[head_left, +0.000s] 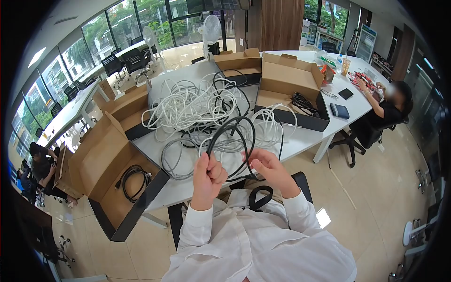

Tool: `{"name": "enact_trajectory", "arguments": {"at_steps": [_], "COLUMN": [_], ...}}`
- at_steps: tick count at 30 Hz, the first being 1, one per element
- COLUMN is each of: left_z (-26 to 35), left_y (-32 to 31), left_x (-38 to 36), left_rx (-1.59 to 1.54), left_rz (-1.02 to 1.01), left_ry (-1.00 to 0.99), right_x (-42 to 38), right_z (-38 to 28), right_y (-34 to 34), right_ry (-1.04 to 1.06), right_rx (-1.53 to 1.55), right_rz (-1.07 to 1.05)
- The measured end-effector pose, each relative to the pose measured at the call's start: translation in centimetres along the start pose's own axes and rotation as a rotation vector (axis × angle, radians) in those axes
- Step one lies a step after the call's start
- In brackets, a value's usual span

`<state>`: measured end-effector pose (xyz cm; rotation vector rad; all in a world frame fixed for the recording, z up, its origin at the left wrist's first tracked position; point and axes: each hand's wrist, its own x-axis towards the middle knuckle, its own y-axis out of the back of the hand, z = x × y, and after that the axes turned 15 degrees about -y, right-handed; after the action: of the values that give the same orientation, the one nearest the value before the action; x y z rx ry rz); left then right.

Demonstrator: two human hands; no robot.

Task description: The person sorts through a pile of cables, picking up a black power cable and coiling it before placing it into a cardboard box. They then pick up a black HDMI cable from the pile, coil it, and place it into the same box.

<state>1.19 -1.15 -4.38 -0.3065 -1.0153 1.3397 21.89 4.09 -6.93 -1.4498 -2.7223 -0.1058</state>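
Observation:
My left hand (208, 176) is closed around a black cable (253, 134) gathered in several loops above the table's near edge. Close to the right side of those loops is my right hand (271, 170), its fingers loosely curled and apart; whether they brush the cable is hard to see. Beyond both hands, a big tangle of white cables (188, 105) spreads over the table, with grey cables (174, 160) and black ones mixed in. A smaller bundle of white cable (272, 123) lies to the right. A black strap-like loop (260, 197) is near my lap.
An open box (110, 221) at left holds a coiled black cable (133, 183). Another open box (291, 115) at right contains black cable (304, 103). More boxes stand behind. A phone (346, 94) and dark case (339, 111) lie near a seated person (383, 108).

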Motion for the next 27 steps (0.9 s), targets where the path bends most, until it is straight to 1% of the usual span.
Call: {"name": "enact_trajectory", "arguments": {"at_steps": [2,5,6,8,9,10,11,13,14,17,20,23,24,27], "left_z": [-0.5,-1.1,-1.3,-1.2,-1.3,-1.6,-1.7,-2.1,-2.4,-2.6,-3.5,-3.0,-2.9,-1.1], "left_y": [-0.1,-0.5,-0.6,-0.6,-0.5,-0.3,-0.2,-0.3,-0.4,-1.3,-0.5,-0.8,-0.7,-0.6], "left_x": [0.0,-0.2,-0.2,0.0,0.1,0.2,0.2,0.3,0.3,0.3,0.3,0.3,0.4,1.0], "left_rx": [0.020,0.054,0.066,0.085,0.079,0.072,0.065,0.100,0.117,0.136,0.081,0.039,0.010,-0.015], "left_rz": [-0.040,-0.082,-0.103,-0.131,-0.129,-0.127,-0.125,-0.127,-0.128,-0.048,0.006,0.066,0.082,0.164], "left_ry": [0.042,0.141,0.187,0.303,0.326,0.348,0.371,0.322,0.298,0.237,0.219,0.173,0.151,0.063], "right_x": [-0.3,-0.3,-0.6,-0.7,-0.6,-0.9,-0.8,-0.8,-0.8,-0.2,-0.2,0.1,-0.3,-0.9], "right_z": [-1.7,-1.9,-2.0,-0.3,-0.6,-1.6,-1.6,-1.5,-1.6,-0.4,-0.3,-2.0,-1.7,-2.2], "right_y": [-1.0,-0.5,-0.5,1.5,1.9,2.3,2.7,3.4,3.2,3.1,2.6,0.9,1.1,1.8], "right_ry": [0.040,-0.038,-0.035,-0.070,-0.088,-0.161,-0.155,-0.142,-0.201,-0.213,-0.098,0.043,0.087,0.126], "right_rx": [0.257,0.594,0.608,0.860,0.985,0.964,0.971,0.985,0.996,1.015,0.923,0.473,0.392,-0.028], "right_rz": [0.028,-0.083,-0.065,-0.164,-0.215,-0.104,-0.172,-0.305,-0.215,-0.165,-0.087,0.270,0.282,0.338]}}
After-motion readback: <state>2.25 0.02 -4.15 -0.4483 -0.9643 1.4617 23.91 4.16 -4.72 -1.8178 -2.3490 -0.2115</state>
